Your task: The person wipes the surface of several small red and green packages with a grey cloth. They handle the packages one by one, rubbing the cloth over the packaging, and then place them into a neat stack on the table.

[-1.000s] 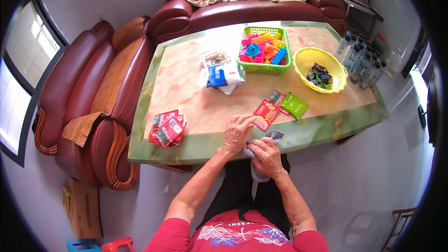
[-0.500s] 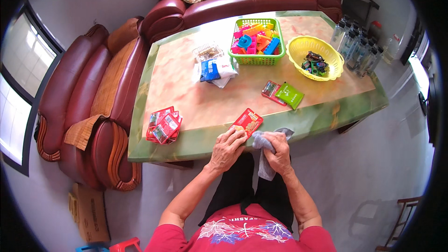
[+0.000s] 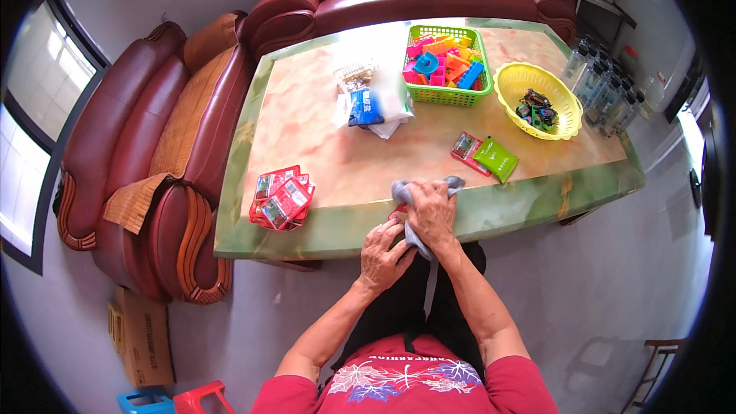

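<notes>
Head view: at the near edge of the tabletop, right hand grasps grey cloth, likely wiping red packet; left hand's grip unclear; next calls for flipping it over.

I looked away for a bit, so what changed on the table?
The red packet slid left and toward the person, away from the green packet. The right hand brought the grey cloth onto it, covering most of it. The green packet, yellow basket and pile of red packets stayed put.
</notes>
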Demonstrator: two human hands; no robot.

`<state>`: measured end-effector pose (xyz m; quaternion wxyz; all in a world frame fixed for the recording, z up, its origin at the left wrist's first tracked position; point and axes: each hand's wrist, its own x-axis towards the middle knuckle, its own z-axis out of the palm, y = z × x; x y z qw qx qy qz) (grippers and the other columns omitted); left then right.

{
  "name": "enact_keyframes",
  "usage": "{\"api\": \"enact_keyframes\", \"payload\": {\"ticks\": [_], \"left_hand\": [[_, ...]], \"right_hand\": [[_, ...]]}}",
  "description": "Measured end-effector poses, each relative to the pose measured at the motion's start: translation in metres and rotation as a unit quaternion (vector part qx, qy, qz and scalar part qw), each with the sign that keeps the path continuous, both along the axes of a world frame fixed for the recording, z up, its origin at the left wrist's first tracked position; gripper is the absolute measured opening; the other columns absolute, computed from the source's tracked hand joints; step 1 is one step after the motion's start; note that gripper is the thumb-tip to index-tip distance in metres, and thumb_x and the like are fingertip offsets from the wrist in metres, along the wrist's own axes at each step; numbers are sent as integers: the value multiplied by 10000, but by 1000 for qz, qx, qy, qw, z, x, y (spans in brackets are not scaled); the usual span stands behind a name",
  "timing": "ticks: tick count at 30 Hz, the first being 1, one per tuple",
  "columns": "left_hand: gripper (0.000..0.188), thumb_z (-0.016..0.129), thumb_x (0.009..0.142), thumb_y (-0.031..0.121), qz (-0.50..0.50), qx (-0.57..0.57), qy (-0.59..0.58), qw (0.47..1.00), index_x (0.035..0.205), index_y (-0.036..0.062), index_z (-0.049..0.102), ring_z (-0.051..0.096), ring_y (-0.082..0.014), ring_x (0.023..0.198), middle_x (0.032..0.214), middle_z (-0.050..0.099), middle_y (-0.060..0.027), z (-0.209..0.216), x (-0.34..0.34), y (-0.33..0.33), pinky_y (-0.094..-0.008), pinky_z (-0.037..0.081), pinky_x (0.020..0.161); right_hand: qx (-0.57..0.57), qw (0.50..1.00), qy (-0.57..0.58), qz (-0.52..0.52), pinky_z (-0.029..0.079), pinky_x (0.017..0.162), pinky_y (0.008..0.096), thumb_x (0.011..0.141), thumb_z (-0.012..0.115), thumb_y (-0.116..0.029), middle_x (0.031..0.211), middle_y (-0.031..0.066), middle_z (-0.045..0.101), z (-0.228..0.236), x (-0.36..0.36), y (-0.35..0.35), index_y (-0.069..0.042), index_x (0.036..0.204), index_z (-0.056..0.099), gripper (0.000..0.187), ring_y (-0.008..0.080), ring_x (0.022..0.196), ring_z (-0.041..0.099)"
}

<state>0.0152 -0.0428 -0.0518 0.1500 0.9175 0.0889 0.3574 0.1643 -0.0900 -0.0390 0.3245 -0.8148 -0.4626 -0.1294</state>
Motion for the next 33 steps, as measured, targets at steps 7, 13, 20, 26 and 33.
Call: {"api": "enact_keyframes", "payload": {"ticks": [7,13,20,26,33], "left_hand": [[283,744,751,192,57,7,7,998,1011,109,667,508,-261,1280,1259,594,-105,-7,0,-7,-455,303,1079],[283,733,744,156,46,-23,-5,999,1013,105,663,506,-257,1285,1253,597,-104,-14,-5,-5,-456,308,1085],[377,749,679,141,47,-34,2,998,1039,75,659,528,-286,1222,1242,587,-117,-9,-6,-2,-455,355,1053],[345,768,765,269,53,-17,14,998,1038,96,646,520,-277,1239,1269,567,-101,-2,-2,-7,-463,340,1044],[238,729,816,236,76,4,6,997,993,109,634,547,-266,1200,1193,616,-56,-1,1,1,-426,367,1006]], "right_hand": [[8,995,-50,86,403,898,472,767,646,-157,1141,-1,650,5,5,-8,-142,1012,679,248,253,1101,526],[3,981,-11,192,405,869,456,735,651,-138,1195,-13,630,4,-7,-50,-139,1078,663,343,254,1114,509],[-45,993,-53,91,401,869,505,782,637,-204,1184,-15,633,6,-12,-6,-152,1097,658,320,251,1097,521],[-45,995,-39,-75,396,876,544,771,654,-235,1203,-8,620,-6,5,19,-154,1126,642,364,258,1099,526],[-30,996,-68,-46,418,912,466,779,690,-236,1248,89,581,-7,-1,-31,-68,1163,611,427,308,1105,510]]}}
